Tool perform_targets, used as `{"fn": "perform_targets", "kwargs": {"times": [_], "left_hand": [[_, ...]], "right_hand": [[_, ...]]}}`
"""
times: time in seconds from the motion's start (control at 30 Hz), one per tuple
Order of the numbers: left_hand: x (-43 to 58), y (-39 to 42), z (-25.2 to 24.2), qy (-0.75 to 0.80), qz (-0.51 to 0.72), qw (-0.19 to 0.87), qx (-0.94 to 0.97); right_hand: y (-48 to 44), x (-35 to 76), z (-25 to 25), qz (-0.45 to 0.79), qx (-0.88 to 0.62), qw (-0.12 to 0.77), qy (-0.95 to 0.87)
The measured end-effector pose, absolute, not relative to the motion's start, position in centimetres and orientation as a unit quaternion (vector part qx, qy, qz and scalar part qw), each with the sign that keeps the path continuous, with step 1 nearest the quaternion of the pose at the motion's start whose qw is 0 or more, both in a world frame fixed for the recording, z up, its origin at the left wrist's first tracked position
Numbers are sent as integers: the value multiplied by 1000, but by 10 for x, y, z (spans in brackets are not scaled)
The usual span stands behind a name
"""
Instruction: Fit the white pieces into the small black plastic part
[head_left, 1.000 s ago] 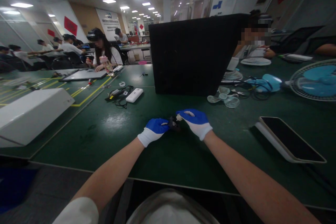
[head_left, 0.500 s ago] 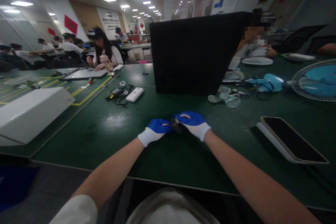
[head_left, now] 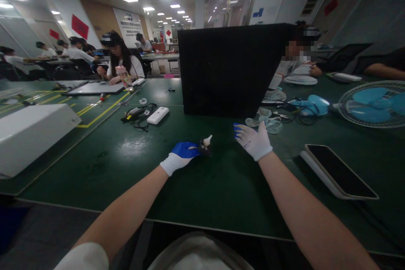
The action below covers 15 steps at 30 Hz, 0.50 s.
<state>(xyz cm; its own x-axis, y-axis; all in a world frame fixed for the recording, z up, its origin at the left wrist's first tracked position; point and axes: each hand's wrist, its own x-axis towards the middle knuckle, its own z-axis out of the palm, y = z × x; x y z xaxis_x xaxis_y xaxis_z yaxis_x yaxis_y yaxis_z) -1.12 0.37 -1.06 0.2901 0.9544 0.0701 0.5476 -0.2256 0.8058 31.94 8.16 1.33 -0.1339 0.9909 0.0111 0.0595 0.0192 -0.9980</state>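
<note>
My left hand [head_left: 183,154], in a white glove with a blue palm, grips a small dark part with a white tip [head_left: 205,147] just above the green table. The white tip points up and to the right; the part's exact kind is too small to make out. To its right, my gloved right hand [head_left: 253,141] is raised with its fingers spread and nothing in it. Just behind the right hand lies a clear fan blade [head_left: 274,125], partly covered by the thumb.
A large black box [head_left: 230,71] stands in front of me. On the right lie a phone [head_left: 341,171], a blue fan [head_left: 370,105] and cables. At the left are a white box [head_left: 38,135], a white power bank [head_left: 158,115] and a black cable bundle [head_left: 139,116]. People sit beyond.
My right hand has let go of the dark part, moved right and spread its fingers. My left hand still holds the part. The view has shifted slightly.
</note>
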Motion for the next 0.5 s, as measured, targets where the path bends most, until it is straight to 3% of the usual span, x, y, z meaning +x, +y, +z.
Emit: {"fn": "perform_targets", "kwargs": {"times": [0.5], "left_hand": [[-10,7,-12,507,312,355,720]], "right_hand": [[83,324,14,666,-390,552,-318]]}}
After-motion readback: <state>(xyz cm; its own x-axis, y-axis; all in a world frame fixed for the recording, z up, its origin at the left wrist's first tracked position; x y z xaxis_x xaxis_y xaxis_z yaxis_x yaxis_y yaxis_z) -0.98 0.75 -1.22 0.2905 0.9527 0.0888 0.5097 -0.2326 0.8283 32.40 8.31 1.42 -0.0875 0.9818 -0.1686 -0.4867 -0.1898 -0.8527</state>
